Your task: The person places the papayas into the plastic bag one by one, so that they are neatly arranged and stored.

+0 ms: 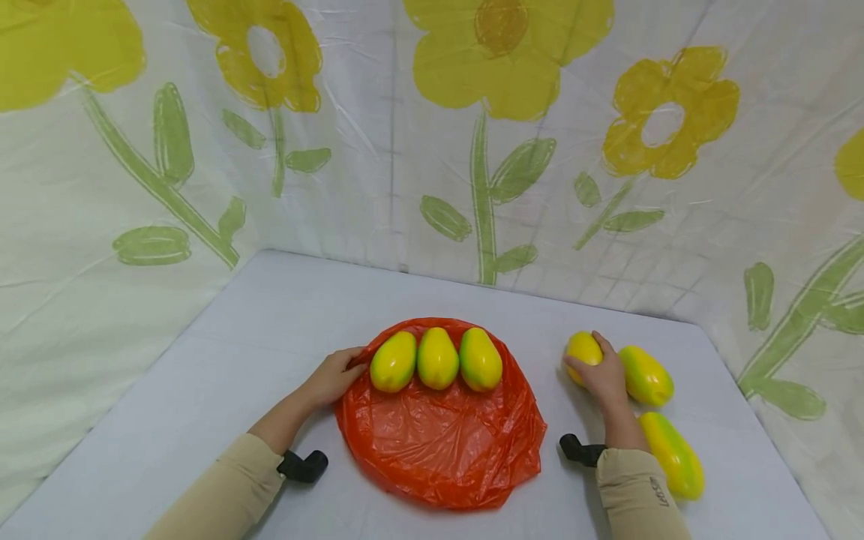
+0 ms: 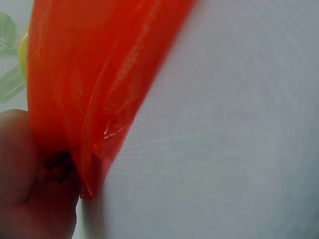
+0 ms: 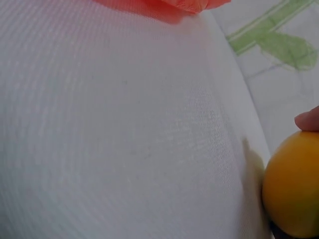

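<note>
A red plastic bag [image 1: 432,442] lies spread in a rounded shape on the table. Three yellow-green papayas [image 1: 439,358] sit side by side along its far part. My left hand [image 1: 334,376] holds the bag's left edge; in the left wrist view, the thumb and curled fingers [image 2: 55,194] are at the folded red plastic. To the right of the bag, my right hand [image 1: 603,373] grips another papaya [image 1: 583,354], thumb and fingers on either side. Only part of that papaya and one fingertip [image 3: 309,120] show in the right wrist view.
Beside the right hand lies a papaya [image 1: 646,375], and a further papaya [image 1: 673,456] rests nearer, partly behind the right forearm. The white table [image 1: 283,300] meets a flower-printed curtain [image 1: 358,172] at the back and sides. Each wrist wears a black camera mount [image 1: 304,466].
</note>
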A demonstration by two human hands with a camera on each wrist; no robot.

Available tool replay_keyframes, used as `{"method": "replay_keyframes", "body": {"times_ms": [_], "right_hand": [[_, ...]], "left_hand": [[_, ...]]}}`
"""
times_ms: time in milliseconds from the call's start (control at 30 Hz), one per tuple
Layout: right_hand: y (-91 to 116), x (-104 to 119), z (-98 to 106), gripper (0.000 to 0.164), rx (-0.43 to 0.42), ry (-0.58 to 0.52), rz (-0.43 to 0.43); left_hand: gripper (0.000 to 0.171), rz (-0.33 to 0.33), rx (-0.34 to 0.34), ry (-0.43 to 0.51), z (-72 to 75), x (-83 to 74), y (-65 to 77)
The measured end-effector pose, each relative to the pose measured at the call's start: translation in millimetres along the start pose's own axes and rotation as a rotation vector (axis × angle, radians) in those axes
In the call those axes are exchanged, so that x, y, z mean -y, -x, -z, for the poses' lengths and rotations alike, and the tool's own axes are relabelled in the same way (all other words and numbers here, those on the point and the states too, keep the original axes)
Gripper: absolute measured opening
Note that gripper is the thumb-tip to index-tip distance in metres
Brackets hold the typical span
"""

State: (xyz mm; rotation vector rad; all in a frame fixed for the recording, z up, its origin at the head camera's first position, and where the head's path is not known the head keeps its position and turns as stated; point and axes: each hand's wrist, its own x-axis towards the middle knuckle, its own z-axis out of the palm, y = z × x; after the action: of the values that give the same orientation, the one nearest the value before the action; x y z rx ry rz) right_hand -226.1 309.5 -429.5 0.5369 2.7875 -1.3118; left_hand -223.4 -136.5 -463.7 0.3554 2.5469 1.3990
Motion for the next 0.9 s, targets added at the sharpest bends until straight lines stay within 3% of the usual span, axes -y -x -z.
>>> {"method": "replay_keyframes", "body": {"times_ms": [467,900], "right_hand": [[5.2,8.0,0.3,0.078,-0.007,-0.042,-0.034],[16.3,36.3,16.0,0.075,-0.095,-0.212,-0.009]], "left_hand": [[0.037,0.001,0.001,0.015,-0.8,-0.4,-0.4],[0.035,-0.007,-0.003,0.016,-0.5,1.5,0.0]]}}
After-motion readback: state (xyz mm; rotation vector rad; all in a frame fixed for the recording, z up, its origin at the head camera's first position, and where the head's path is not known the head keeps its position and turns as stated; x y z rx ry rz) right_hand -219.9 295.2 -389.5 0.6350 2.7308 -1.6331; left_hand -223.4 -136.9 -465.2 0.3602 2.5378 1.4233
